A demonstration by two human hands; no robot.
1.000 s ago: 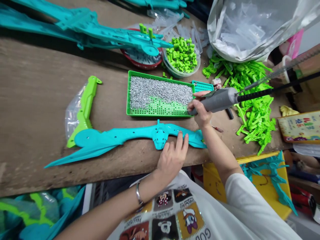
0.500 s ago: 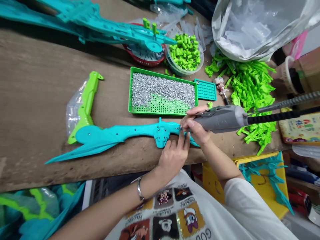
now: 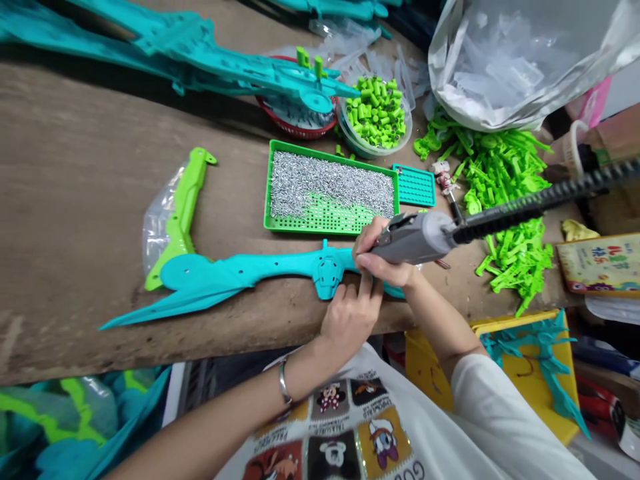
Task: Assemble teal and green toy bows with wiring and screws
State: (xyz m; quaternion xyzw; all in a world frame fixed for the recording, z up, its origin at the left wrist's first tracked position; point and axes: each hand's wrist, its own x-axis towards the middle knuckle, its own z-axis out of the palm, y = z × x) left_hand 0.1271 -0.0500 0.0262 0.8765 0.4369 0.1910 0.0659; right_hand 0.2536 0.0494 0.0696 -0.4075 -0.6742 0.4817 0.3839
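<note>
1 blue winged part (image 3: pixel 270 265) lay along the near edge of the bench (image 3: pixel 75 200), presumably for close access. The left hand (image 3: pixel 350 317), 2 fingers extended and the others curled, rested on it, apparently to steady it. The right hand (image 3: pixel 393 271) was closed around a grey driver (image 3: pixel 415 237); the tip was hidden. The green tray (image 3: pixel 315 231) stood just beyond, probably for reach. Legible: "快乐" on the box (image 3: pixel 597 260); "TREASURED" on the shirt (image 3: pixel 440 427).
</note>
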